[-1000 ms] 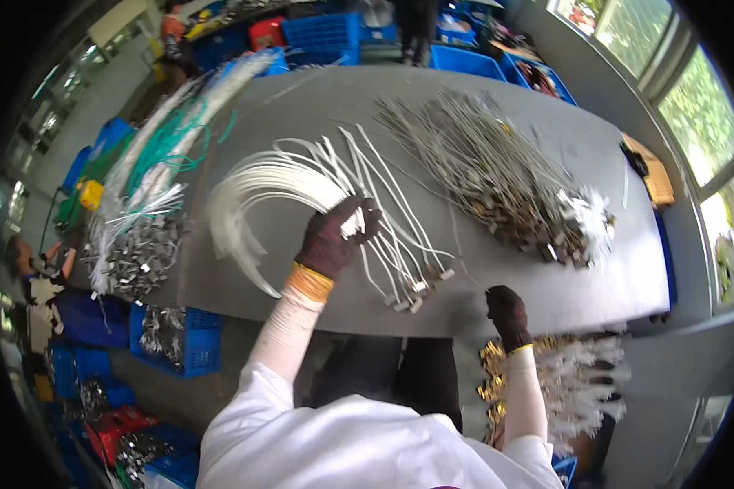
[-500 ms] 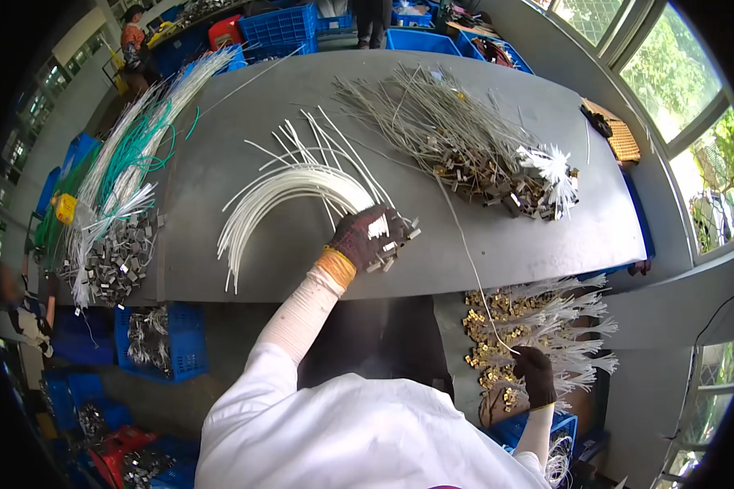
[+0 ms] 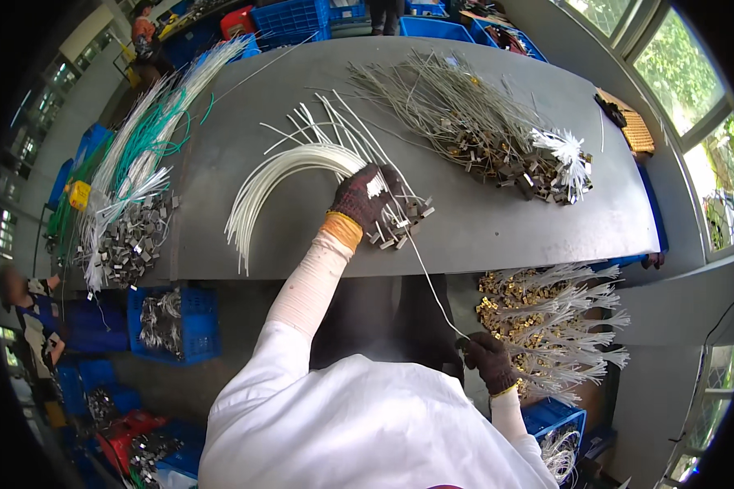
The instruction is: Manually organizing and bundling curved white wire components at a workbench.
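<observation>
Grey table carries several wire piles, with blue crates beneath. White wires fan leftward from the left hand, which is stretched forward and closed on their ends. One wire runs down to the right hand, pinched shut, held low beside brass-tipped wires.

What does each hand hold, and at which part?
Left hand presses the white wire bundle near its connector end. Right hand pinches the lower end of one thin white wire.

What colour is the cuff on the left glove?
Orange, on the left glove cuff; clearest in the head view.
</observation>
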A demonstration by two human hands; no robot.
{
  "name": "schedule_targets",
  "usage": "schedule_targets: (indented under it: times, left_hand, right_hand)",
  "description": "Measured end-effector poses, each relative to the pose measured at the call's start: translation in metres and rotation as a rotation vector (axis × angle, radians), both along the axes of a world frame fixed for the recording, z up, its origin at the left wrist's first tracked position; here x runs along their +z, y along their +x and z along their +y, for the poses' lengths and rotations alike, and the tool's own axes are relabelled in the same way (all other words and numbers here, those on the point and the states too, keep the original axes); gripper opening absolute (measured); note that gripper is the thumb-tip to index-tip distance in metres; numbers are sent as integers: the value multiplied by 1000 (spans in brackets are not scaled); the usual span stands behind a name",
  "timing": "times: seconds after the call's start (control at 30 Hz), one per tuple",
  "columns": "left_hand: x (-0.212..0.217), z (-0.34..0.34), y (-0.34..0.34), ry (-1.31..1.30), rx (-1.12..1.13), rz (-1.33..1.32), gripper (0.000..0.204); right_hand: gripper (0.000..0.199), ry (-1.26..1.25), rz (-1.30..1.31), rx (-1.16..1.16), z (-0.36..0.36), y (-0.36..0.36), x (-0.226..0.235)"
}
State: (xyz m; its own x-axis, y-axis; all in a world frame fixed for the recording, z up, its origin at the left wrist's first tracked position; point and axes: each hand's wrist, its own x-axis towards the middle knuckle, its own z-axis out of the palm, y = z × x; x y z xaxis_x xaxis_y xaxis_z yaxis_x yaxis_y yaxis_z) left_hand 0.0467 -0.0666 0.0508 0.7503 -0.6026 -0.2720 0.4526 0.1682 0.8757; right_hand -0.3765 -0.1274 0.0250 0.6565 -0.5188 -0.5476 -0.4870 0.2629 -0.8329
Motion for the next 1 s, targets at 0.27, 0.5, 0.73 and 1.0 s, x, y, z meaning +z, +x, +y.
schedule_targets:
  times: [0.27, 0.5, 0.73, 1.0]
  left_hand:
    - [-17, -7, 51, -483, 130, 413, 21]
    - [-12, -11, 57, -459, 175, 378, 21]
    - [-16, -9, 52, -452, 176, 406, 21]
    - [-4, 13, 10, -375, -43, 470, 19]
  right_hand:
    - [19, 54, 162, -44, 10, -53, 1]
    - [14, 108, 90, -102, 9, -63, 11]
    - [14, 44, 129, -83, 13, -57, 22]
    - [17, 21, 117, -30, 7, -37, -12]
